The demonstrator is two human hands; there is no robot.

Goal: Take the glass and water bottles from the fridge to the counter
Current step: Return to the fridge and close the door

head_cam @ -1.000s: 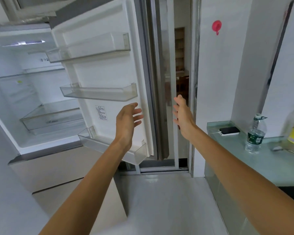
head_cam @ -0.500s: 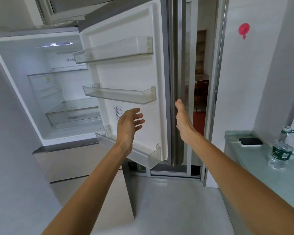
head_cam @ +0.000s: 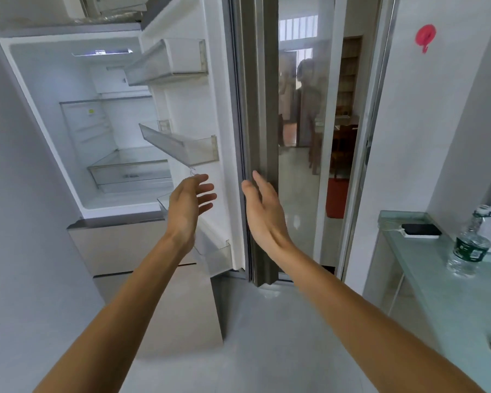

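Observation:
The fridge [head_cam: 48,114] stands with its upper door [head_cam: 224,109] swung partly round, its bare clear door bins facing left. No bottle or glass shows on the lit shelves inside. My left hand [head_cam: 189,205] hovers with spread fingers in front of the door's inner face near the lowest bin. Straight fingers of my right hand [head_cam: 262,211] lie against the door's grey outer edge. A clear water bottle [head_cam: 472,245] with a green label stands upright on the pale green counter [head_cam: 425,268] at the right.
A dark phone on a white block [head_cam: 421,231] lies at the counter's far end. A red hook [head_cam: 425,36] sticks to the white wall. Behind the door a doorway opens to another room where a person stands. Closed fridge drawers [head_cam: 131,245] sit below the open compartment.
The fridge door has swung further towards the fridge, with my right hand along its outer edge. The view has shifted left, and the counter with its bottle sits nearer the right edge.

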